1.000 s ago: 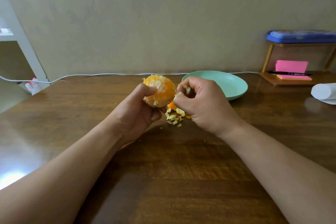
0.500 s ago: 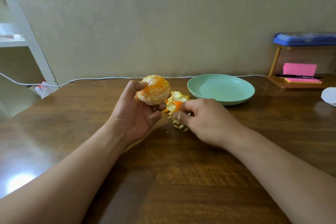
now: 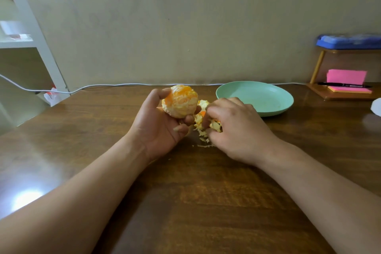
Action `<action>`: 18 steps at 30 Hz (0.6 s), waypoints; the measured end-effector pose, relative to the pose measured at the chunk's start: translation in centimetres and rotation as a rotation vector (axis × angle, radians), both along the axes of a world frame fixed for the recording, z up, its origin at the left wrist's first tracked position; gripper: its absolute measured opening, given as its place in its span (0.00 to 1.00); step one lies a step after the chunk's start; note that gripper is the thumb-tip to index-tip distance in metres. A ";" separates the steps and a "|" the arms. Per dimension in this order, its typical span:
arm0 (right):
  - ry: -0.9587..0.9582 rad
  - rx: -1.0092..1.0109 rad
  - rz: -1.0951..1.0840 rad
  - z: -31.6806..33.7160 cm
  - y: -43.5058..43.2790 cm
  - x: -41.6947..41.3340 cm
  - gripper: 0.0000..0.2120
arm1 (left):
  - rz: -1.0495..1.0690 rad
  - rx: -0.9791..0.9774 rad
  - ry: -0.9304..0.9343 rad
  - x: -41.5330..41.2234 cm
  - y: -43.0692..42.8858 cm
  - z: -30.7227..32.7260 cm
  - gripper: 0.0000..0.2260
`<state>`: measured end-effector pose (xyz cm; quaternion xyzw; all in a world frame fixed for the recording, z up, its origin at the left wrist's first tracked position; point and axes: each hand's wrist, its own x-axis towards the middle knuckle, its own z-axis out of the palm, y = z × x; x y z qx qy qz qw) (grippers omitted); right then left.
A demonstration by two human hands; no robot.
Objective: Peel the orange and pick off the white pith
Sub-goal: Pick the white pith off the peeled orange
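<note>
Left hand (image 3: 158, 128) is gripping the mostly peeled orange (image 3: 180, 101) just above the worktop (image 3: 206, 202), white pith patches showing all over it. Right hand (image 3: 235, 128) is curling its fingers into the peel pile (image 3: 203, 130) right next to it, near the green plate (image 3: 284, 101).

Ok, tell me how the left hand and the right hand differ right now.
The left hand is palm up, lifted, gripping the peeled orange; the right hand is knuckles up, low over the peel pile on the table. The left hand's hold is plain; whether the right hand pinches a scrap is hidden. Both are curled, working close together.
</note>
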<state>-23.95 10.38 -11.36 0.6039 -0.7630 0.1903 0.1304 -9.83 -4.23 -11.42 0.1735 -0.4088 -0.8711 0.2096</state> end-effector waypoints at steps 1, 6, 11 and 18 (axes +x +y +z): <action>0.009 0.012 -0.017 0.0 0.0 -0.1 0.10 | -0.001 0.008 -0.005 0.0 0.0 0.0 0.25; 0.029 -0.033 -0.035 -0.1 0.1 -0.8 0.13 | 0.031 0.026 -0.002 0.1 -0.4 -0.1 0.26; -0.019 -0.128 -0.038 -0.3 -0.1 -0.6 0.10 | 0.055 0.025 -0.010 0.0 -0.3 -0.1 0.25; -0.496 -0.316 0.041 -0.5 -0.3 0.7 0.08 | 0.041 -0.122 -0.018 -0.8 0.7 -0.3 0.29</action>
